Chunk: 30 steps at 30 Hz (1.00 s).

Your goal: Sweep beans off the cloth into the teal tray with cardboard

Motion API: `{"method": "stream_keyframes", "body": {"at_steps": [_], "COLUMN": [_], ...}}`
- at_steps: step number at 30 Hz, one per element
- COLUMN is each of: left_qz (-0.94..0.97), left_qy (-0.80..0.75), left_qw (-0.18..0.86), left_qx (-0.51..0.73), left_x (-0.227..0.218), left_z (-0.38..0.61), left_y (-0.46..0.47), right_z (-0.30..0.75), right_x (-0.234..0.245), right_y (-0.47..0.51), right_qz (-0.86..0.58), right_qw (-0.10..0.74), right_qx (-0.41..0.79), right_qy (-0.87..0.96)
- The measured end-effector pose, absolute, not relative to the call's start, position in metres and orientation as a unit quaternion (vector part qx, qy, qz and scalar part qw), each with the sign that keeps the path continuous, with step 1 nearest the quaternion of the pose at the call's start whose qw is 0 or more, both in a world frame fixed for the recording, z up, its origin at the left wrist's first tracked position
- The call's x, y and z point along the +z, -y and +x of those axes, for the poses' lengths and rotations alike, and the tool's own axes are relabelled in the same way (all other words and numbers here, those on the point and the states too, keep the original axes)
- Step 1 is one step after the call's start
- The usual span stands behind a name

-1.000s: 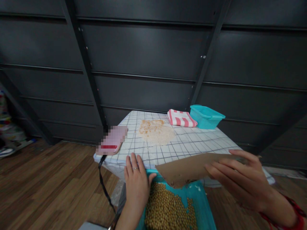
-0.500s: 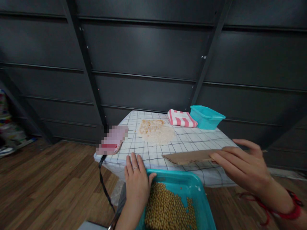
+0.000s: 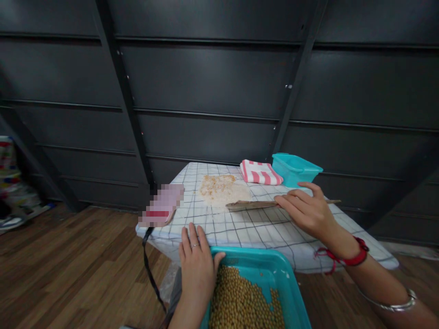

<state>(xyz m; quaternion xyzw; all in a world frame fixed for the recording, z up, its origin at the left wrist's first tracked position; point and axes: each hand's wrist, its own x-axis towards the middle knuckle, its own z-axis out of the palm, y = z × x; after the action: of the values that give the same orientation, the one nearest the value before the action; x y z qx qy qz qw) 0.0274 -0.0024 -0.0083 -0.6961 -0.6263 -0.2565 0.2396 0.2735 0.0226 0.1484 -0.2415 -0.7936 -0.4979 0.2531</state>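
My left hand (image 3: 198, 269) lies with fingers stretched over the table's front edge, its thumb across the left rim of a teal plastic tray (image 3: 290, 283). Yellow-brown beans (image 3: 242, 299) fill much of that tray, leaving its far right part bare. In my right hand (image 3: 308, 210) is a flat strip of cardboard (image 3: 252, 205), pinched between thumb and fingers above the checked tablecloth. The strip's left end reaches the near side of a patch of pale grains (image 3: 224, 194). Scattered yellow bits (image 3: 216, 181) lie along the back of this patch.
A folded pink-and-white striped towel (image 3: 260, 172) sits at the back right beside a turquoise plastic basket (image 3: 297, 171). On the left of the table (image 3: 192, 218) lies a pixelated pink phone-like object (image 3: 163, 204) with a black strap (image 3: 148, 260) hanging down. A dark panelled wall (image 3: 206, 77) stands behind.
My right hand has moved the cardboard strip left and away from me, from above the tray's far side to the near edge of the grain patch. My left hand stays put.
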Motion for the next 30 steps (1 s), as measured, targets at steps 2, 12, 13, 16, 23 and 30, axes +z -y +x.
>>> {"method": "stream_keyframes", "body": {"at_steps": [2,12,13,16,23,30], "left_qz": [-0.697,-0.674,-0.674,-0.677,-0.685,-0.667], "left_qy": [0.625,0.645,0.645,0.641,0.636,0.644], "left_qw": [0.233,0.235,0.236,0.244,0.234,0.243], "left_qx": [-0.262,-0.274,-0.271,-0.265,-0.268,-0.285], "left_x": [-0.008,-0.002,-0.003,-0.004,-0.005,-0.004], "left_z": [0.027,0.035,0.034,0.031,0.028,0.034], "left_y": [0.003,0.005,0.005,0.005,0.005,0.003], "right_z": [0.27,0.239,0.237,0.232,0.234,0.218], "right_x": [0.152,0.141,0.139,0.136,0.149,0.149], "right_y": [-0.015,0.001,-0.004,-0.021,-0.022,0.007], "right_qz": [-0.237,-0.194,-0.197,-0.212,-0.239,-0.212], "right_qw": [0.275,0.262,0.259,0.242,0.263,0.252], "right_qx": [-0.479,-0.437,-0.446,-0.471,-0.495,-0.449], "right_qy": [0.799,0.838,0.834,0.821,0.793,0.831]}}
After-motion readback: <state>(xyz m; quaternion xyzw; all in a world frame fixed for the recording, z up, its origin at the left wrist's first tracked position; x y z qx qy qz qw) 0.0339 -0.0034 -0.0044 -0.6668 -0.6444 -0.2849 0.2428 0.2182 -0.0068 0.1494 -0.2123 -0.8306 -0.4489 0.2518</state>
